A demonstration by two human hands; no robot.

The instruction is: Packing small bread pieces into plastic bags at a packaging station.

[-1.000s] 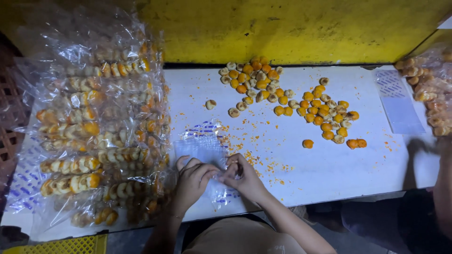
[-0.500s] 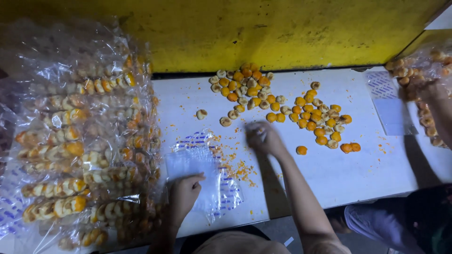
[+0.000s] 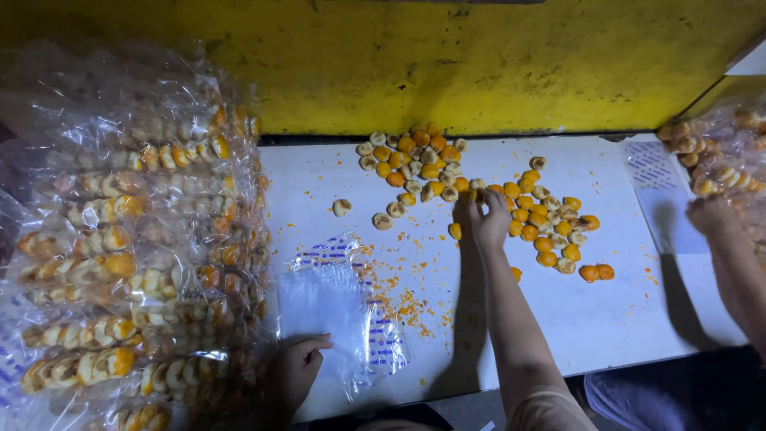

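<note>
My right hand reaches far forward over the white table and its fingers touch the heap of small orange and cream round snacks. Whether it grips a piece I cannot tell. My left hand rests near the table's front edge, fingers pressing on the lower left corner of an empty clear plastic bag with blue print, which lies flat. Orange crumbs are scattered beside the bag.
A big pile of filled clear bags of the same snacks covers the left side. A yellow wall runs along the back. At the right, another person's hand is near more filled bags and a flat empty bag.
My right hand left the bag near my left hand and stretched forward to the snack heap. My left hand stayed on the bag.
</note>
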